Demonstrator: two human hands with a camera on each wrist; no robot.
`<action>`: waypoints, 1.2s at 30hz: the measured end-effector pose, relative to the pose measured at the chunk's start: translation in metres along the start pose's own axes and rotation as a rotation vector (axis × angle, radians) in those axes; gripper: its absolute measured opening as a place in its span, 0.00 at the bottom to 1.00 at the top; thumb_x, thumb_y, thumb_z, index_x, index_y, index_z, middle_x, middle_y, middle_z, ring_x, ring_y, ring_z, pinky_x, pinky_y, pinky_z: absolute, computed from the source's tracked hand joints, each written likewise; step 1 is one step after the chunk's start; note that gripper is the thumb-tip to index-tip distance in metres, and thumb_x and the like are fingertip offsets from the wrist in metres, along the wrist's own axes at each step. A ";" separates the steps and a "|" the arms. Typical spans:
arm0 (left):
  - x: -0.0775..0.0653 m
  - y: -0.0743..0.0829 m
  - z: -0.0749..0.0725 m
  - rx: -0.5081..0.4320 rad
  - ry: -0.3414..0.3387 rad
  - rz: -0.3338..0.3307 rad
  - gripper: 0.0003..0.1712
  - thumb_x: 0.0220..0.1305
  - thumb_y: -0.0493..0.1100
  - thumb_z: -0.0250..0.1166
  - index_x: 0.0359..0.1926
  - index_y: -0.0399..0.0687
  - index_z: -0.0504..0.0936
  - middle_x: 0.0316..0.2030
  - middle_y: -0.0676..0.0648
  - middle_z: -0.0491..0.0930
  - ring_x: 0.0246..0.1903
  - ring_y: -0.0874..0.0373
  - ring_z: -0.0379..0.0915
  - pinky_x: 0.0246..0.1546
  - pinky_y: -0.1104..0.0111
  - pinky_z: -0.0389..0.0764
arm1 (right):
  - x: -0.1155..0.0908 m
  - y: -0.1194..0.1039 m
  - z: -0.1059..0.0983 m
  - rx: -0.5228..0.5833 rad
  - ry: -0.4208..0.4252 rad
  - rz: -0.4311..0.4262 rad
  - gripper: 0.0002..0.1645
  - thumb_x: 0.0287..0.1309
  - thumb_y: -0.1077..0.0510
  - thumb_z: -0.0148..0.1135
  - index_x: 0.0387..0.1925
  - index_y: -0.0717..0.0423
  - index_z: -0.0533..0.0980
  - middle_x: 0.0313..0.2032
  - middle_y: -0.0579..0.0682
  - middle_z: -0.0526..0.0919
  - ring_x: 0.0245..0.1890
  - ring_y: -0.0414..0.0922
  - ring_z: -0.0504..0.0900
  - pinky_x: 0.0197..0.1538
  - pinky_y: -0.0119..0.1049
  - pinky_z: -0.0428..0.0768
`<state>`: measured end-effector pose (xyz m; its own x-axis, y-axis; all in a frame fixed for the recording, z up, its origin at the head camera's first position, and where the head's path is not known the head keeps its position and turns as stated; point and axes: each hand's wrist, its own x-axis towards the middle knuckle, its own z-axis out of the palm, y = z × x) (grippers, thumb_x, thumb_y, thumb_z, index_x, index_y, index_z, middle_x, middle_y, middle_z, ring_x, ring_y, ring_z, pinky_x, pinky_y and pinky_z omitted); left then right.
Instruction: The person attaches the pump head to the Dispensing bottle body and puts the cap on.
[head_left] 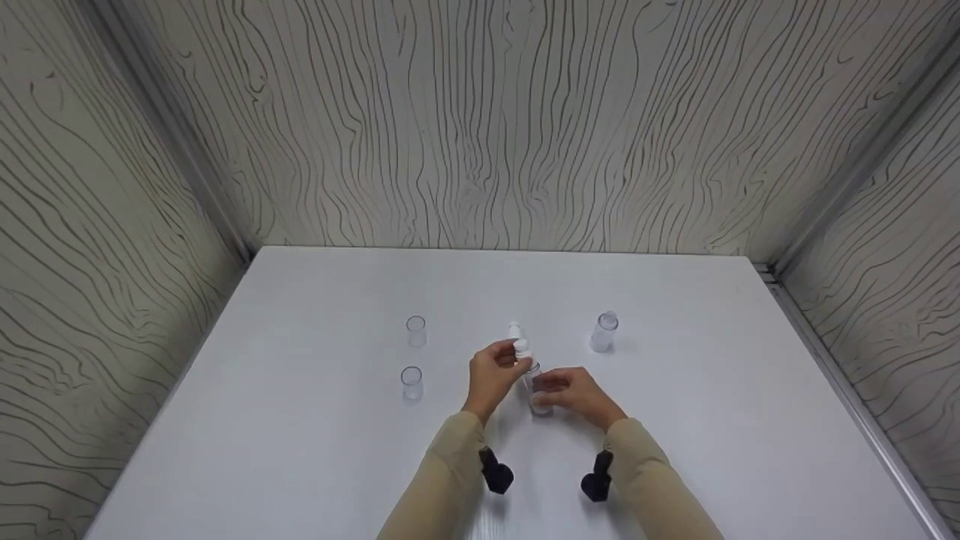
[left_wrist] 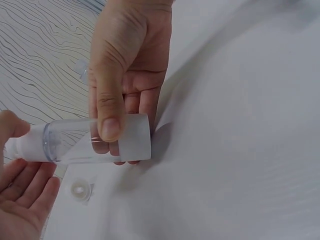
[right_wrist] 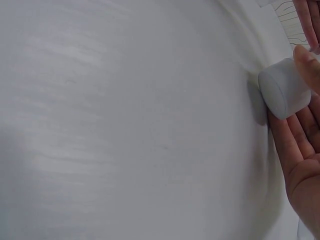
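Note:
My left hand [head_left: 495,375] pinches the white pump top [head_left: 523,349] of a clear bottle between thumb and fingers. Around the lower part of the same bottle [left_wrist: 72,140], my right hand [head_left: 576,394] grips with its thumb across the clear wall. The bottle ends in a frosted white base [left_wrist: 136,136], which also shows as a white base [right_wrist: 282,90] in the right wrist view. In the left wrist view the bottle lies across the picture, top to the left. Just behind the left hand stands a small white piece [head_left: 514,328] on the table.
Two clear, open-rimmed cups [head_left: 416,331] [head_left: 412,382] stand left of the hands on the white table [head_left: 300,435]. A second clear bottle [head_left: 603,334] stands to the back right. Wood-grain panels [head_left: 480,127] rise behind and at both sides.

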<state>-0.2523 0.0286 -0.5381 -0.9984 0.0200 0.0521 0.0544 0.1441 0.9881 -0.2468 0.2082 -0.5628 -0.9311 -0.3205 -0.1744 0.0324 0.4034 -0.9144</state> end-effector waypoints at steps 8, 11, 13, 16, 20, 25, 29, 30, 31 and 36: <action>-0.002 -0.001 0.000 0.021 0.047 -0.024 0.26 0.48 0.45 0.76 0.46 0.36 0.81 0.39 0.40 0.86 0.38 0.57 0.83 0.43 0.67 0.85 | -0.002 -0.004 0.001 -0.016 0.003 0.013 0.27 0.52 0.58 0.70 0.52 0.69 0.77 0.49 0.64 0.84 0.52 0.54 0.84 0.50 0.36 0.83; -0.003 0.000 0.002 0.025 0.080 -0.032 0.25 0.47 0.45 0.76 0.45 0.36 0.81 0.37 0.41 0.85 0.35 0.60 0.81 0.40 0.69 0.85 | 0.000 -0.001 0.001 -0.020 0.005 0.013 0.27 0.52 0.57 0.71 0.51 0.68 0.78 0.49 0.63 0.85 0.51 0.51 0.85 0.50 0.35 0.83; -0.003 -0.001 0.003 0.023 0.099 -0.022 0.25 0.47 0.45 0.77 0.43 0.36 0.81 0.35 0.41 0.85 0.34 0.61 0.81 0.38 0.71 0.84 | 0.000 -0.001 0.001 -0.030 0.007 0.015 0.27 0.51 0.56 0.71 0.51 0.67 0.78 0.49 0.63 0.85 0.50 0.49 0.85 0.49 0.34 0.83; -0.003 -0.001 0.005 0.027 0.119 -0.007 0.24 0.46 0.46 0.77 0.41 0.36 0.81 0.34 0.41 0.85 0.32 0.63 0.80 0.35 0.74 0.83 | 0.000 0.000 0.000 -0.037 0.010 0.025 0.28 0.51 0.55 0.72 0.52 0.66 0.78 0.49 0.62 0.85 0.50 0.49 0.85 0.50 0.35 0.82; -0.003 -0.001 0.006 0.019 0.129 0.005 0.22 0.47 0.44 0.77 0.39 0.36 0.81 0.33 0.40 0.85 0.31 0.63 0.79 0.33 0.77 0.81 | 0.000 0.000 0.000 -0.035 0.011 0.025 0.29 0.49 0.52 0.73 0.51 0.65 0.79 0.49 0.61 0.85 0.50 0.49 0.85 0.51 0.37 0.83; -0.003 0.001 0.006 0.012 0.126 -0.007 0.21 0.48 0.43 0.76 0.40 0.35 0.81 0.33 0.39 0.85 0.30 0.63 0.78 0.32 0.78 0.80 | -0.001 0.002 0.000 -0.032 0.008 -0.013 0.30 0.48 0.50 0.74 0.49 0.64 0.80 0.46 0.57 0.87 0.47 0.43 0.86 0.49 0.34 0.84; -0.003 0.002 0.005 0.014 0.120 -0.008 0.21 0.49 0.43 0.76 0.41 0.34 0.81 0.34 0.40 0.85 0.31 0.64 0.78 0.33 0.77 0.81 | 0.000 0.002 -0.001 -0.045 0.008 -0.007 0.30 0.48 0.51 0.73 0.50 0.65 0.79 0.47 0.59 0.86 0.48 0.46 0.86 0.50 0.34 0.83; -0.003 0.002 0.005 0.013 0.116 -0.008 0.21 0.49 0.43 0.75 0.41 0.34 0.81 0.34 0.40 0.85 0.31 0.64 0.78 0.33 0.76 0.81 | 0.000 0.002 -0.001 -0.038 0.012 0.010 0.30 0.48 0.51 0.73 0.50 0.64 0.79 0.48 0.60 0.86 0.49 0.47 0.85 0.51 0.35 0.83; -0.003 0.002 0.005 0.016 0.112 -0.007 0.21 0.49 0.43 0.75 0.41 0.34 0.81 0.34 0.41 0.85 0.31 0.64 0.79 0.34 0.76 0.82 | 0.001 0.001 -0.001 -0.041 0.009 0.013 0.30 0.49 0.52 0.73 0.51 0.65 0.79 0.49 0.61 0.85 0.50 0.49 0.85 0.51 0.35 0.83; -0.003 0.003 0.004 0.030 0.091 -0.006 0.21 0.51 0.43 0.74 0.43 0.34 0.82 0.36 0.41 0.86 0.34 0.61 0.81 0.37 0.72 0.84 | 0.000 0.000 -0.001 -0.018 0.003 0.024 0.29 0.51 0.55 0.71 0.53 0.67 0.77 0.50 0.63 0.84 0.52 0.51 0.84 0.50 0.34 0.82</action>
<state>-0.2487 0.0328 -0.5363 -0.9956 -0.0708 0.0608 0.0477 0.1735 0.9837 -0.2473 0.2084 -0.5624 -0.9313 -0.3074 -0.1953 0.0487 0.4265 -0.9032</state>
